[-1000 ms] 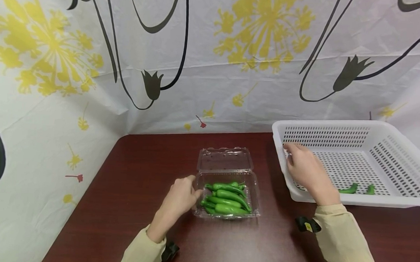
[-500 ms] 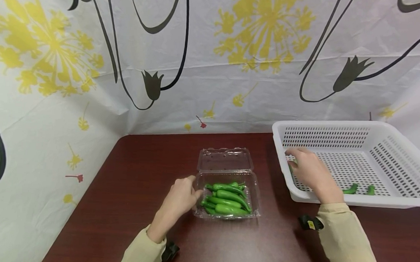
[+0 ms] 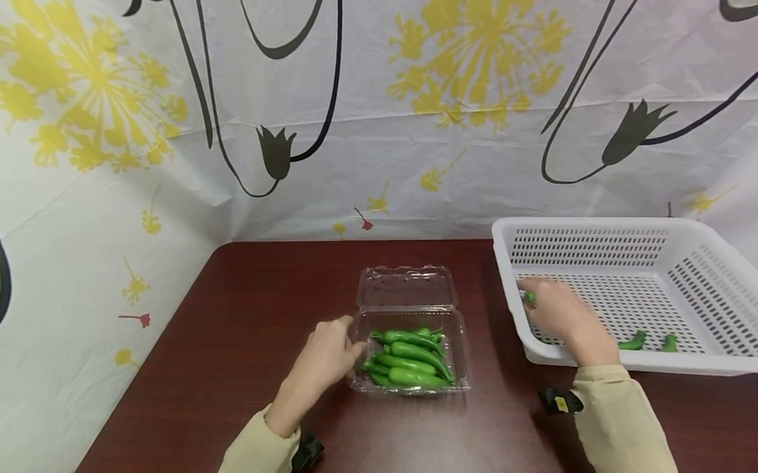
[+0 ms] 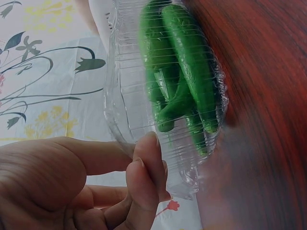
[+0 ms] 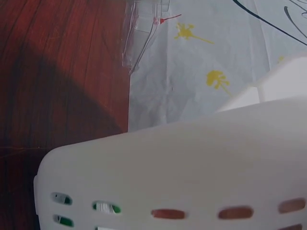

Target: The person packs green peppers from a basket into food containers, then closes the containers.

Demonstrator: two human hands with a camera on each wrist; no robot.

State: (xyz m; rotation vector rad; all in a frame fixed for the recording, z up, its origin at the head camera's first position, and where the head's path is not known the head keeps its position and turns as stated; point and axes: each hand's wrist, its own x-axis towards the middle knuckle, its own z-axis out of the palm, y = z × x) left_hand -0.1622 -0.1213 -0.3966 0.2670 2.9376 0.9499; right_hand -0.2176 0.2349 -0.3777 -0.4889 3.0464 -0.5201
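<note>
An open clear plastic clamshell box (image 3: 462,343) stands mid-table, holding several green chili peppers (image 3: 414,354). My left hand (image 3: 322,356) pinches the box's left edge between thumb and fingers; the left wrist view shows the fingertips at the clear plastic wall (image 4: 122,115). Inside the left end of the white slotted basket (image 3: 606,357), my right hand (image 3: 557,309) reaches down and grips a green chili pepper (image 3: 529,298), whose end shows by the fingertips. In the right wrist view the basket wall (image 5: 158,167) hides most of this hand; green shows through its slots.
Two more green peppers, one curved (image 3: 633,342) and one short-looking (image 3: 669,343), lie by the basket's near wall. The box's raised lid (image 3: 407,289) leans back behind it. A white patterned cloth (image 3: 361,105) hangs behind the dark red wooden table (image 3: 271,295).
My right hand has moved slightly down and right inside the basket, and a pepper end now shows at its fingertips. The left hand and the box have stayed in place.
</note>
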